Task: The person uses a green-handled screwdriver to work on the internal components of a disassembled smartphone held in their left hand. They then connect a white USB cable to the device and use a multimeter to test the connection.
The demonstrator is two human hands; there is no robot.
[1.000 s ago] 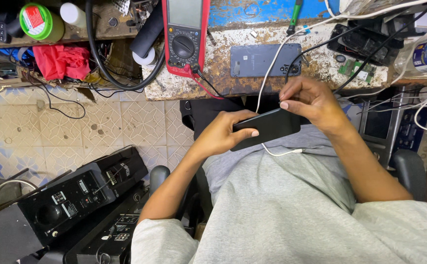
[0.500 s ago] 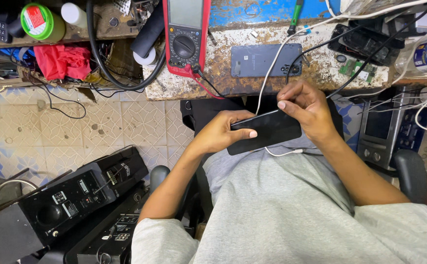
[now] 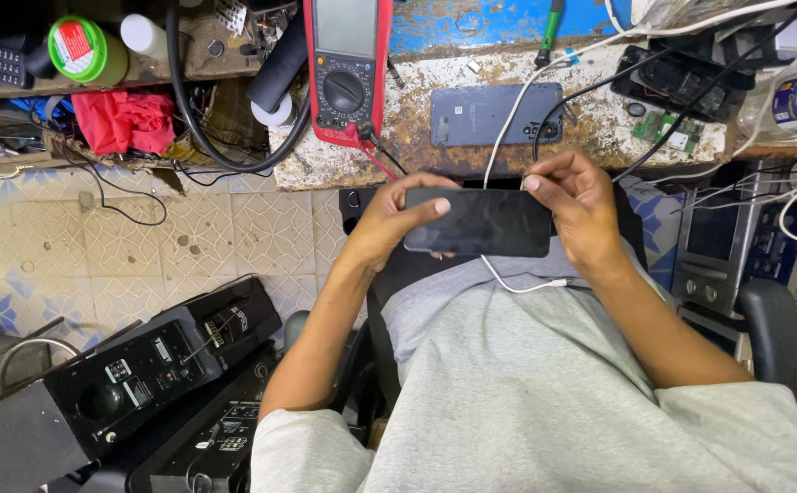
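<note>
Both hands now hold the dark phone (image 3: 479, 222) level above the lap: left hand (image 3: 396, 219) clenched on its left end, right hand (image 3: 574, 205) on its right, where a second ago it sat tilted and lower. A white cable (image 3: 508, 283) loops below the fingers. Beyond them, on the surface (image 3: 416, 155), lie a grey back cover (image 3: 494, 114) and a red multimeter (image 3: 343, 68).
</note>
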